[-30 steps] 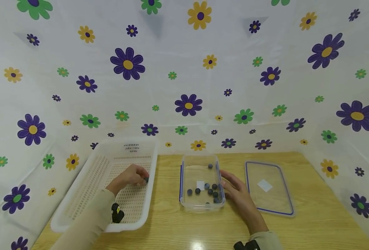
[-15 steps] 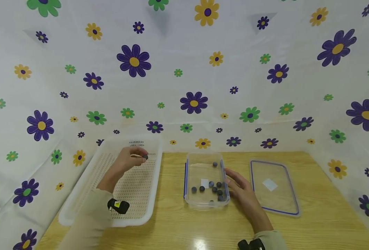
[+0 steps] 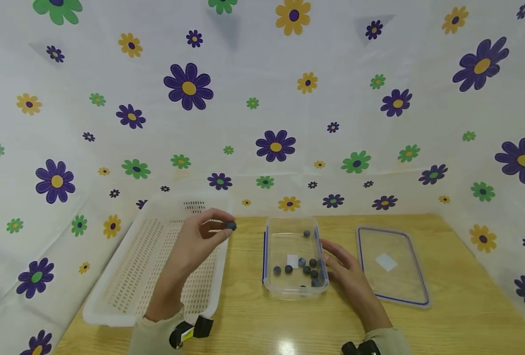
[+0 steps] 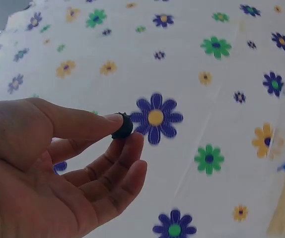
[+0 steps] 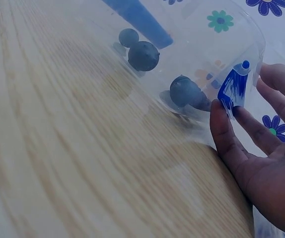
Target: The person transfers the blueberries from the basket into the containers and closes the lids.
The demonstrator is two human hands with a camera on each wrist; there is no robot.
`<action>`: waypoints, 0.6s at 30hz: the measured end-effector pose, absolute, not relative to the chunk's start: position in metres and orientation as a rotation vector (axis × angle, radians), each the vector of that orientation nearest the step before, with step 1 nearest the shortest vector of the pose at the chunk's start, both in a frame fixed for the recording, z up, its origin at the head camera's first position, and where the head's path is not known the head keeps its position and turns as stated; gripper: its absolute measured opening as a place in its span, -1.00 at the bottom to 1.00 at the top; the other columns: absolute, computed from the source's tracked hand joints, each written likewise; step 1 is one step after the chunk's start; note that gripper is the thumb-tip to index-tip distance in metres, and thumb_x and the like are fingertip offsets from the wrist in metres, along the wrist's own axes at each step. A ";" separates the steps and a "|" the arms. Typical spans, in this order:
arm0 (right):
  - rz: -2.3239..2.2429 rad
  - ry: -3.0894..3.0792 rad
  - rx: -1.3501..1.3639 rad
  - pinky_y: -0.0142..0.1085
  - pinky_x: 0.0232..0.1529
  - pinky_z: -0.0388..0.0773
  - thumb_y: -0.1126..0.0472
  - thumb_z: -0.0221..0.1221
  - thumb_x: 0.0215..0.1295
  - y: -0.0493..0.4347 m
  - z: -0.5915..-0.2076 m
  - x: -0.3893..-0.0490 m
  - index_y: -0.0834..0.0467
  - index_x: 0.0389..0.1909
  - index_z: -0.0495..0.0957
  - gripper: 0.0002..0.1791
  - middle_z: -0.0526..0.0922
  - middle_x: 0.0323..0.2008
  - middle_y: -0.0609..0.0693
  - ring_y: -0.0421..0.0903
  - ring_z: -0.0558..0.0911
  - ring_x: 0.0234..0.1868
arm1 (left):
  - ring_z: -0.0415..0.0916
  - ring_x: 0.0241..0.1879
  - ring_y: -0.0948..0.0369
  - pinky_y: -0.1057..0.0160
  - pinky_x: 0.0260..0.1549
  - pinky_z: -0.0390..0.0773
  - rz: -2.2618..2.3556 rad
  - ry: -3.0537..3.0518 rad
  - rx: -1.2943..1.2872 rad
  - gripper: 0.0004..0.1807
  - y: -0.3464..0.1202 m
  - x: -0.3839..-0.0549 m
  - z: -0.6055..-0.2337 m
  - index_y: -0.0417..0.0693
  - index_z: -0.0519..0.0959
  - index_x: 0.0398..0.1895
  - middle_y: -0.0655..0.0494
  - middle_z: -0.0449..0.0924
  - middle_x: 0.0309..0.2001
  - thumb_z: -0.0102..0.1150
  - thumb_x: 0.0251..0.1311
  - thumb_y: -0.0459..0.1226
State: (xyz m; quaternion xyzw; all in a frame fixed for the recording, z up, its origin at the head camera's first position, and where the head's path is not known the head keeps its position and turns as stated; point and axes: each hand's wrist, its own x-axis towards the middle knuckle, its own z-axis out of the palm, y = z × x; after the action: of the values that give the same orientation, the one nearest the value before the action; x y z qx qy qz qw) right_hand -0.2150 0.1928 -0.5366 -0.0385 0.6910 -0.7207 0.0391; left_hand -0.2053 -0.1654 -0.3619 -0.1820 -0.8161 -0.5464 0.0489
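Note:
My left hand (image 3: 198,239) pinches a dark blueberry (image 4: 124,126) between thumb and fingertips, above the right rim of the white basket (image 3: 94,318). Several blueberries (image 3: 306,270) lie in a clear plastic container (image 3: 284,293) to its right, mostly toward the front right corner, with one near the back. At the container's right side, my right hand (image 3: 351,283) holds its edge. The right wrist view shows thumb and fingers on either side of a clear flap with a blue strip (image 5: 234,87), and blueberries (image 5: 143,56) through the wall.
The clear lid (image 3: 406,273) with a blue seal lies flat on the wooden table (image 3: 249,330), right of the container. Behind the table hangs a flowered white cloth (image 3: 227,113), which also runs along both sides. Dark wrist cameras (image 3: 191,333) sit on both wrists.
My left hand has lifted the blueberry from inside the basket and carried it rightward to above its right rim. The right hand stays at the container. The head view has shifted slightly.

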 end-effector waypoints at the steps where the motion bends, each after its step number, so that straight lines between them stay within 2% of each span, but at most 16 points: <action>1: -2.205 2.119 -0.122 -0.16 0.12 0.61 0.07 0.14 0.55 0.193 -0.536 -0.215 0.11 0.48 0.36 -0.44 0.28 0.51 0.04 -0.10 0.51 0.28 | 0.68 0.01 0.04 0.20 0.01 0.66 -1.675 -2.483 -0.568 -0.77 -0.159 -0.202 -0.362 -0.19 0.66 0.01 -0.05 0.68 -0.02 0.30 0.31 -0.46; 5: -2.206 2.111 -0.152 -0.15 0.16 0.58 0.07 0.13 0.56 0.193 -0.536 -0.216 0.12 0.49 0.35 -0.44 0.27 0.52 0.06 0.05 0.46 0.34 | 0.68 0.01 0.07 0.02 0.04 0.65 -1.707 -2.459 -0.604 -0.75 -0.131 -0.196 -0.365 -0.13 0.68 -0.01 0.02 0.70 -0.05 0.31 0.28 -0.48; 8: -2.213 2.106 -0.137 -0.14 0.16 0.58 0.08 0.14 0.56 0.194 -0.536 -0.216 0.12 0.49 0.35 -0.44 0.27 0.51 0.05 0.11 0.43 0.37 | 0.68 0.00 0.07 -0.02 0.03 0.65 -1.755 -2.407 -0.612 -0.75 -0.110 -0.196 -0.374 -0.12 0.68 -0.03 0.03 0.70 -0.04 0.32 0.27 -0.50; 11: -2.215 2.102 -0.104 -0.13 0.14 0.59 0.08 0.15 0.54 0.194 -0.537 -0.214 0.12 0.47 0.37 -0.44 0.29 0.50 0.05 0.13 0.41 0.38 | 0.67 -0.01 0.02 0.05 0.00 0.66 -1.867 -2.327 -0.608 -0.76 -0.091 -0.198 -0.392 -0.19 0.67 -0.03 -0.03 0.68 -0.04 0.31 0.26 -0.52; 18: -2.210 2.113 -0.115 -0.08 0.15 0.59 0.05 0.17 0.53 0.195 -0.536 -0.213 0.10 0.47 0.37 -0.43 0.29 0.51 0.07 0.16 0.38 0.40 | 0.64 -0.02 -0.09 0.35 -0.12 0.64 -2.117 -2.186 -0.549 -0.77 -0.063 -0.218 -0.438 -0.34 0.65 -0.04 -0.20 0.67 -0.05 0.27 0.25 -0.57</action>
State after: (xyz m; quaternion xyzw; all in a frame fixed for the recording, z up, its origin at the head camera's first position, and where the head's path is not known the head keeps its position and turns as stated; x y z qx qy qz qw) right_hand -0.2132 0.1952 -0.5364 -0.0377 0.6900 -0.7216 0.0411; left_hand -0.2178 -0.0632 -0.4384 -0.1774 -0.7067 -0.6844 0.0246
